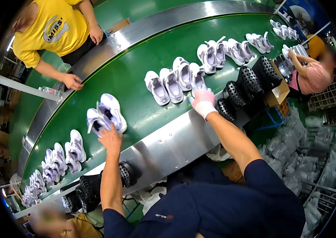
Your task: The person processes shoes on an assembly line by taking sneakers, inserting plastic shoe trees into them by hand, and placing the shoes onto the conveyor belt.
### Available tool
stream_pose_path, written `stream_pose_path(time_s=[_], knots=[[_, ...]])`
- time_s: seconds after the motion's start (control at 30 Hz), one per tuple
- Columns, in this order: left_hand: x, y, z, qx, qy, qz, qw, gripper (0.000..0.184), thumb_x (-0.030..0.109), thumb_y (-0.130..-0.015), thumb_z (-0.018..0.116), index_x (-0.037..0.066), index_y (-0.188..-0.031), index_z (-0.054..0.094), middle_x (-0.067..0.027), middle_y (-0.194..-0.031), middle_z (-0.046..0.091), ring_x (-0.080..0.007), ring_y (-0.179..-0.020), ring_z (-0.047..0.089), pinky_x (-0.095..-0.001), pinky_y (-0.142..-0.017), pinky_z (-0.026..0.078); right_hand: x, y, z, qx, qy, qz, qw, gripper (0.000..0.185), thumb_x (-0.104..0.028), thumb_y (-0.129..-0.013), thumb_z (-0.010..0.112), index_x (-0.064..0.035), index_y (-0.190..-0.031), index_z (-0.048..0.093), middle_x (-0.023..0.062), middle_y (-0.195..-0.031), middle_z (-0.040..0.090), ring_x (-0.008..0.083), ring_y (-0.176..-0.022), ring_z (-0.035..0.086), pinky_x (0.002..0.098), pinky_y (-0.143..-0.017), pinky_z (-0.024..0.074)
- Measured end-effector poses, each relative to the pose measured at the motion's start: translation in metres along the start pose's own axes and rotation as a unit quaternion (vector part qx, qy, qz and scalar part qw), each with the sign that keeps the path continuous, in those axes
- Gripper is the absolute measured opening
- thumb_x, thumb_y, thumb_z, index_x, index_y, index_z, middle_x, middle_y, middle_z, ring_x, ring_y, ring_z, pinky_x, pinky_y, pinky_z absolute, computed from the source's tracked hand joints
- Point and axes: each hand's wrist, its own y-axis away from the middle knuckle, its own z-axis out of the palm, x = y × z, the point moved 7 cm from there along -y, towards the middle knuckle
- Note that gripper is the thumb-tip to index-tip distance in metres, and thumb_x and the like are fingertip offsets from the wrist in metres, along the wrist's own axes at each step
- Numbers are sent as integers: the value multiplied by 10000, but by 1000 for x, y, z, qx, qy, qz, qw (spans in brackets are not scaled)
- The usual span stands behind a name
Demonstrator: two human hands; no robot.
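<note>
My left hand (111,139) is bare and closes on the near end of a white and lilac sneaker (94,119). A second sneaker (112,109) of the same kind leans right against it. Wearing a pale pink glove, my right hand (203,100) grips the near end of another white sneaker (197,74), its fingertips partly hidden by the shoe. Just left of that hand, a sneaker (182,74) and a further pair (164,88) stand side by side on the green belt (136,119).
Black studded shoe forms (250,79) line the near metal edge (168,142) at right, and more (126,173) at left. Rows of sneakers (58,156) continue both ways. A person in yellow (56,27) stands opposite; one in pink (314,73) handles shoes at right.
</note>
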Motion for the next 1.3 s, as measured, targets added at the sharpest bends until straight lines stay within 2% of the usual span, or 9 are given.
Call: stream_pose_path(time_s=[0.27, 0.43, 0.53, 0.67, 0.87, 0.97, 1.0, 1.07, 1.3], knots=[[265, -48, -37, -60, 171, 190, 965, 723, 447, -777, 848, 278, -1417, 556, -189, -1339, 551, -371, -1291, 468, -583, -911, 499, -8, -74, 47, -44, 112, -82, 989, 293, -405, -849, 749, -171, -1024, 767, 146, -1119, 706, 336, -1076, 660, 464, -902, 499], [311, -95, 2, -60, 218, 162, 960, 352, 331, -831, 799, 138, -1121, 748, -188, -1100, 663, -378, -1174, 544, -587, -846, 536, 24, -116, 50, -27, 131, -48, 990, 163, -305, -871, 708, -176, -933, 788, 95, -934, 747, 310, -1036, 689, 457, -864, 509], [335, -131, -16, 36, 243, 168, 955, 288, 337, -835, 789, 135, -1040, 767, -215, -964, 687, -421, -1059, 596, -544, -767, 557, 39, -138, 33, -11, 122, -16, 992, 210, -231, -930, 623, -177, -1029, 800, 111, -1145, 732, 301, -1204, 613, 449, -947, 474], [372, -147, -12, -7, 228, 216, 949, 424, 290, -824, 797, 136, -1208, 701, -241, -1056, 686, -427, -1083, 595, -532, -829, 567, 41, -150, 39, 17, 115, 22, 993, 189, -217, -911, 635, -183, -1013, 790, 111, -1049, 763, 285, -1064, 712, 443, -880, 526], [290, -22, -91, 198, 377, 270, 863, 386, 114, -844, 768, 58, -1213, 667, -171, -1076, 685, -367, -1034, 616, -488, -841, 526, 30, 6, -60, 85, -336, -75, 935, 311, -268, -879, 709, -25, -1072, 731, 228, -971, 728, 431, -939, 693, 466, -848, 553], [257, 96, -90, 72, 426, 290, 854, 213, 22, -830, 763, 12, -1031, 692, -147, -866, 674, -341, -729, 632, -417, -674, 517, 87, 125, -44, -75, -461, -60, 882, 220, -210, -903, 698, -18, -1009, 707, 218, -874, 682, 361, -806, 688, 367, -732, 542], [254, 142, -79, 40, 439, 366, 820, 161, 14, -846, 750, 18, -1000, 703, -148, -847, 669, -319, -717, 638, -417, -627, 517, 100, 165, -31, -169, -496, -97, 846, 186, -146, -960, 646, 19, -1014, 712, 86, -852, 723, 131, -821, 678, 316, -767, 544], [263, 216, -61, -93, 516, 434, 733, 129, 30, -852, 752, 25, -974, 712, -145, -813, 673, -306, -705, 647, -419, -616, 524, 129, 244, 27, -354, -596, 43, 719, 244, -252, -977, 651, -35, -1044, 740, 72, -865, 749, 137, -777, 684, 306, -755, 549], [255, 343, 128, -476, 413, 288, 721, 192, 180, -955, 716, 14, -1050, 730, -128, -830, 716, -209, -750, 705, -331, -683, 553, 197, 401, 252, -348, -533, 286, 716, 348, -347, -898, 719, -55, -1084, 749, 69, -898, 752, 174, -778, 689, 336, -762, 551]])
